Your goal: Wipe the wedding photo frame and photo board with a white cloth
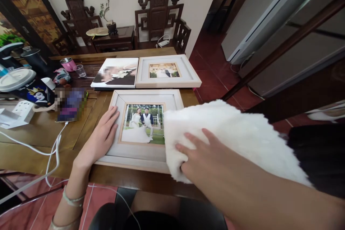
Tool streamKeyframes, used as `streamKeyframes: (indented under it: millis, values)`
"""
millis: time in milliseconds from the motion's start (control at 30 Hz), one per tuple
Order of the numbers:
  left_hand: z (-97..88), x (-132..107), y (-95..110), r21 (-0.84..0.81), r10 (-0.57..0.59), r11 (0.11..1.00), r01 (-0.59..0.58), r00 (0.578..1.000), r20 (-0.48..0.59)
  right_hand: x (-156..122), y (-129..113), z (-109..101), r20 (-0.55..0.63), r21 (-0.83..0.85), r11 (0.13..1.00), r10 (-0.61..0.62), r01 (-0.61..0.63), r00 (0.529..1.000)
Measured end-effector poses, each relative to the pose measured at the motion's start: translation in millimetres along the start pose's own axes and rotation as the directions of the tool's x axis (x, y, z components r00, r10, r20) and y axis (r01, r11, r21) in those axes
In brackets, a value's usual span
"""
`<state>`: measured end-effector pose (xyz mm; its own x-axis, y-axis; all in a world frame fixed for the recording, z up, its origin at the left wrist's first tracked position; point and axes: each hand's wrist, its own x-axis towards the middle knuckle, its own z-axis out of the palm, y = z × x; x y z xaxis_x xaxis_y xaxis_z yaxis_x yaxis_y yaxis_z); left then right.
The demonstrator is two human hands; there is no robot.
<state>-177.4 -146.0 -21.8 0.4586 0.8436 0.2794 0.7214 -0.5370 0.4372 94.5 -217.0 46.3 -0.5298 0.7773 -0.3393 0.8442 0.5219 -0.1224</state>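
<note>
A picture frame (144, 156) with a pale wooden border and a wedding photo (142, 124) lies flat on the wooden table in front of me. My left hand (104, 134) rests along its left edge, fingers stretched out. On the right, my right hand (199, 154) grips a white fluffy cloth (231, 129), its fingers pressed into the pile and the thumb tucked at the near edge. The cloth covers the frame's right side, so that edge is hidden, and it spreads past the table's right edge.
Behind lie a second framed photo (195, 77) and a photo panel (99, 82). To the left are a phone (71, 104) on a white cable (58, 143), a lidded cup (33, 90), a pink mug (68, 64) and a clear cup (80, 70). Carved chairs (159, 7) stand beyond.
</note>
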Motion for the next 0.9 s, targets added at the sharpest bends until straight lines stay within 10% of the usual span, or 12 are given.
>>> streamKeyframes:
  millis: [133, 367, 700, 900]
  values:
    - [-1.0, 0.4, 0.0, -0.001, 0.014, 1.000, -0.014, 1.000, 0.006, 12.4, 9.5, -16.8, 0.117, -0.208, 0.974, 0.113, -0.087, 0.987]
    - [0.9, -0.6, -4.1, 0.009, 0.034, 0.999, -0.034, 0.999, -0.002, 45.3, 46.6, -40.9, -0.049, -0.305, 0.946, 0.101, -0.111, 0.994]
    - [1.7, 0.5, -2.2, 0.029, -0.015, 0.999, 0.016, 0.999, -0.035, 127.5, -6.7, -48.9, -0.257, -0.394, 0.902, -0.295, 0.179, 0.920]
    - [1.0, -0.1, -2.7, 0.000, -0.013, 1.000, 0.013, 1.000, -0.018, 133.7, 8.5, -53.7, -0.145, -0.329, 0.930, -0.224, 0.166, 0.964]
